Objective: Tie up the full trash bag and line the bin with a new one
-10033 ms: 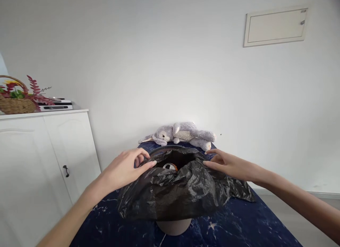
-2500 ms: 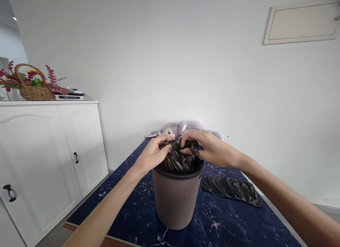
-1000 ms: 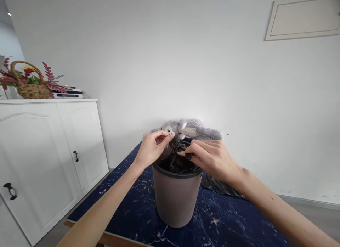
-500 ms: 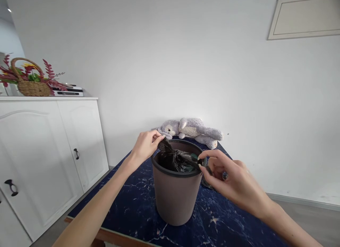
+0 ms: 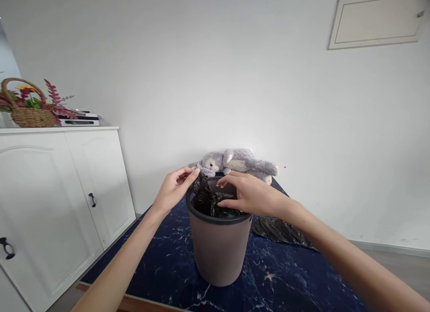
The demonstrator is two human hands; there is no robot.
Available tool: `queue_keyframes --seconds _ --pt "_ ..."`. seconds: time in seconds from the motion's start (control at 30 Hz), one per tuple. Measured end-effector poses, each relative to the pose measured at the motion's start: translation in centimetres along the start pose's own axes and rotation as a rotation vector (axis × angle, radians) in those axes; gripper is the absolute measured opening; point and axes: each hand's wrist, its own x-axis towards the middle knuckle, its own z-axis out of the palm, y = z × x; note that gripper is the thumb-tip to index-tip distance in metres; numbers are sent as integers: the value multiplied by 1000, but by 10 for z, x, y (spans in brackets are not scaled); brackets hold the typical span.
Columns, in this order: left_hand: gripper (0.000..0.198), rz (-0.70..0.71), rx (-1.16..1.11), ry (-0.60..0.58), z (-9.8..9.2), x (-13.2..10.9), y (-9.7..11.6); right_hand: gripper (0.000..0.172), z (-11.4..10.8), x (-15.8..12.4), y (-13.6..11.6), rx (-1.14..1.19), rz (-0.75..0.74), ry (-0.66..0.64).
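**Both hands at the bag in the bin**

The left hand [image 5: 173, 190] reaches in from 7 o'clock, forearm rising across the bench edge, wrist bent slightly back. Its grip is narrow: thumb and forefinger pinch a peak of the black bag [image 5: 208, 199] at about 10 o'clock on the rim, and that peak stands above the rim. The right hand [image 5: 251, 196] comes in from 4 o'clock, its arm long and nearly straight, palm down over the mouth of the bin [image 5: 218, 249]. Its fingers spread above the opening and its thumb lies lower, against the gathered plastic. Its grip is half closed, and I cannot tell whether it really holds the bag. The bag sits bunched inside the bin, mostly below the rim.

The bin stands upright on a bench [image 5: 157, 267] with a dark blue, white-veined top. Its near wooden edge shows at 7 o'clock. Behind is a plain white wall [image 5: 215, 79] with a shut panel [image 5: 376, 20] high at 2 o'clock.

A grey plush [image 5: 237, 160] lies at 12 o'clock beyond the bin, at the far end of the bench. A second bag [image 5: 278, 230] lies flat on the bench at 3 o'clock, partly hidden by the right forearm. At 9 o'clock stands a white cupboard [image 5: 50, 191], apart from the bench, bearing a basket [image 5: 23, 115] of red leaves
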Motion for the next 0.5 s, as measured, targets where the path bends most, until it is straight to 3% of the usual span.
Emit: queue_keyframes --seconds 0.1,0.2,0.27,0.5 --pt "47 3 -63 76 -2 -4 -18 26 4 20 -6 -71 -21 -119" --pt "54 -30 -69 216 -8 -12 -51 7 6 31 -5 -66 -14 -104" --pt "59 -107 -12 259 -16 -18 -79 9 5 32 -1 -44 -10 -62" --pt "63 -356 208 102 -46 -54 -183 15 -16 31 8 9 -6 156"
